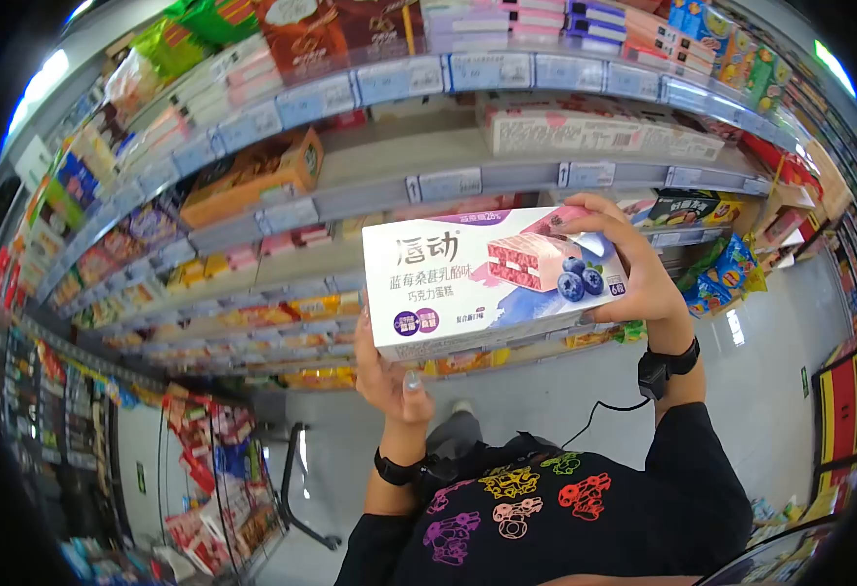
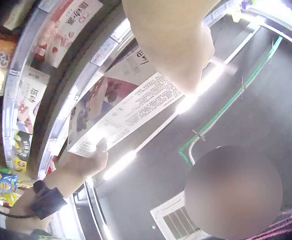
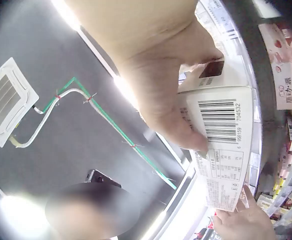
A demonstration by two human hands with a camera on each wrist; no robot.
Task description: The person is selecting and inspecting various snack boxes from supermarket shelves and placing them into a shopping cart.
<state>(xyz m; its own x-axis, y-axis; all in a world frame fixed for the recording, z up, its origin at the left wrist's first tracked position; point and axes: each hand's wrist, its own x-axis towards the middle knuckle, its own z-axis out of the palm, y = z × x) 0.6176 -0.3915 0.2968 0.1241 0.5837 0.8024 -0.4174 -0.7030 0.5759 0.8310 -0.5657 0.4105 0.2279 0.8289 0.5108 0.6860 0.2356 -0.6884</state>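
The white cake box (image 1: 497, 278) was in the air before the person, its front with blueberries turned upward. The right hand (image 1: 643, 269) grasped its right end, with fingers over the top edge and the thumb below. The left hand (image 1: 389, 376) held the lower left corner; its fingers were partly hidden behind. Near these hands was a black shirt (image 1: 545, 488) with coloured drawings. Farther, the store shelf (image 1: 399, 146) carried an orange carton (image 1: 257, 181) and some pale boxes (image 1: 585, 132). Above hung a dark ceiling (image 2: 246, 110).
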